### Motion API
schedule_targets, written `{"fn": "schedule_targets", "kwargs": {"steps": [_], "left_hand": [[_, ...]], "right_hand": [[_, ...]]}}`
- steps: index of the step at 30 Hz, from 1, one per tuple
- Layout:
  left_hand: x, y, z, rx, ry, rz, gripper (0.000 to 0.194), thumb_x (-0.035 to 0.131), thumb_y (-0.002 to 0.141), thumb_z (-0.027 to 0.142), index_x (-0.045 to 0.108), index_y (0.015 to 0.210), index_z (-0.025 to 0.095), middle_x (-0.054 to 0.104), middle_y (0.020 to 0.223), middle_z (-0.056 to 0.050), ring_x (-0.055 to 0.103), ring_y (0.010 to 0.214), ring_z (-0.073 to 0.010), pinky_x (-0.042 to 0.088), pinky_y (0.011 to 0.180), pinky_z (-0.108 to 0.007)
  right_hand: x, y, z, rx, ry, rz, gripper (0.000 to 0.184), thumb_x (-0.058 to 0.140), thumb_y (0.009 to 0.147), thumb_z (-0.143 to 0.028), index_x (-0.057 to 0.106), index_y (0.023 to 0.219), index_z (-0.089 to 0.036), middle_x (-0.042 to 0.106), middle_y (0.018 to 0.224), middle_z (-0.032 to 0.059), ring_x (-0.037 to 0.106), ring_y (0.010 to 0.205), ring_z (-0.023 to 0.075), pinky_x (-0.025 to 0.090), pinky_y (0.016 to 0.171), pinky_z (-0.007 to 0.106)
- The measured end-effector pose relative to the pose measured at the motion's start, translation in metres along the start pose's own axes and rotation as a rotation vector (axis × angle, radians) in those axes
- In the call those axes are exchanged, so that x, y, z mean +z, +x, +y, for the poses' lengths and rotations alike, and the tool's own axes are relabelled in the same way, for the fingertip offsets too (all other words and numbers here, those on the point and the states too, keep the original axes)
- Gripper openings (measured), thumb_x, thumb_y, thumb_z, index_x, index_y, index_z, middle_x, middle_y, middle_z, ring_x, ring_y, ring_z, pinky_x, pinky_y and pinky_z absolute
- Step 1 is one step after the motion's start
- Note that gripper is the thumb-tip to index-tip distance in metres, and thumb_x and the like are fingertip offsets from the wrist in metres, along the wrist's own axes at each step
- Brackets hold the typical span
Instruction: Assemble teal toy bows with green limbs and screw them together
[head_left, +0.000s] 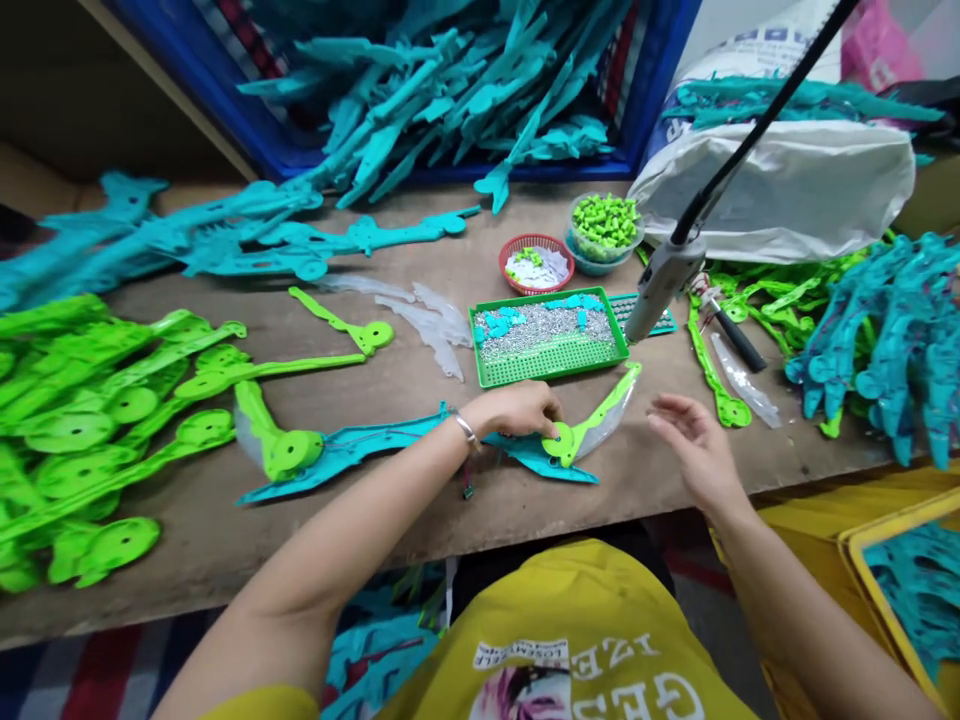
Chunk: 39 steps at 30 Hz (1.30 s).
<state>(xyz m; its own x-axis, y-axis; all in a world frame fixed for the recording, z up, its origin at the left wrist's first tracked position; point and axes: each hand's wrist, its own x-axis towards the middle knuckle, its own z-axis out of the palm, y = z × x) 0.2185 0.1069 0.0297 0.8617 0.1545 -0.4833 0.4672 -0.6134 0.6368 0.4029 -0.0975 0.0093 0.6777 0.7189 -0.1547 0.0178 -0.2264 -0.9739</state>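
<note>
A long teal plastic piece [382, 437] lies across the bench before me, with a thin wire along it. On its right end sits the round end of a lime-green plastic arm [560, 442], with a clear plastic blade along the arm. My left hand [521, 408] has its fingers curled and a fingertip pressed on that round end; some fingers are hidden. Apart from the piece, to its right, my right hand [694, 448] hovers with fingers spread and nothing in it. Another green arm [294, 453] with a clear blade sits on the teal piece's left end.
A green tray [480, 368] of small screws and teal bits lies ahead, beside a screwdriver-like tool [664, 280] hanging at an angle. Behind are a red basket [504, 270] and a tub of green parts [606, 222]. Green pieces [90, 430] are piled left; teal ones [892, 340] right.
</note>
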Motion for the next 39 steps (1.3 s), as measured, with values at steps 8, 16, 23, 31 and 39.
{"fn": "schedule_targets", "kwargs": {"steps": [8, 16, 23, 31, 39], "left_hand": [[0.094, -0.037, 0.036, 0.009, 0.261, 0.827, 0.026, 0.047, 0.097, 0.015, 0.065, 0.116, 0.015, 0.068, 0.103, -0.011, 0.062, 0.099, -0.0253, 0.054, 0.088, -0.041], [0.167, -0.035, 0.033, 0.051, 0.343, 1.127, 0.041, 0.058, 0.096, 0.022, 0.056, 0.135, 0.011, 0.063, 0.136, -0.016, 0.053, 0.133, -0.03, 0.048, 0.108, -0.049], [0.169, -0.029, 0.025, 0.068, 0.328, 1.178, 0.036, 0.055, 0.095, 0.011, 0.058, 0.131, 0.01, 0.064, 0.136, -0.015, 0.052, 0.136, -0.0276, 0.052, 0.107, -0.046], [0.175, -0.027, 0.021, 0.064, 0.235, 1.166, 0.036, 0.049, 0.096, 0.004, 0.056, 0.131, 0.007, 0.06, 0.14, -0.016, 0.05, 0.139, -0.0258, 0.054, 0.108, -0.043], [0.173, -0.029, 0.023, 0.058, 0.166, 1.191, 0.046, 0.046, 0.097, 0.004, 0.044, 0.143, 0.008, 0.063, 0.137, -0.016, 0.052, 0.137, -0.0234, 0.055, 0.107, -0.041]], "right_hand": [[0.043, 0.101, -0.05, -0.473, -0.102, -0.051, 0.08, 0.091, 0.057, -0.036, 0.049, 0.125, -0.03, 0.062, 0.121, 0.0053, 0.066, 0.102, 0.0211, 0.056, 0.089, 0.043], [0.07, 0.114, -0.081, -0.525, -0.026, -0.193, 0.047, 0.077, 0.069, -0.025, 0.062, 0.114, -0.023, 0.069, 0.075, -0.0025, 0.067, 0.068, 0.0182, 0.056, 0.065, 0.035], [0.124, 0.109, -0.065, -0.533, 0.287, -0.205, 0.027, 0.075, 0.078, -0.037, 0.063, 0.097, -0.023, 0.06, 0.057, -0.0068, 0.06, 0.05, 0.0136, 0.052, 0.055, 0.03], [0.159, 0.126, -0.038, -0.576, 0.271, -0.178, 0.032, 0.072, 0.076, -0.043, 0.059, 0.097, -0.023, 0.057, 0.055, -0.0081, 0.06, 0.05, 0.0152, 0.053, 0.059, 0.032], [0.163, 0.128, -0.037, -0.558, 0.222, -0.159, 0.03, 0.07, 0.075, -0.043, 0.054, 0.092, -0.024, 0.055, 0.053, -0.0072, 0.056, 0.048, 0.0157, 0.052, 0.057, 0.034]]}}
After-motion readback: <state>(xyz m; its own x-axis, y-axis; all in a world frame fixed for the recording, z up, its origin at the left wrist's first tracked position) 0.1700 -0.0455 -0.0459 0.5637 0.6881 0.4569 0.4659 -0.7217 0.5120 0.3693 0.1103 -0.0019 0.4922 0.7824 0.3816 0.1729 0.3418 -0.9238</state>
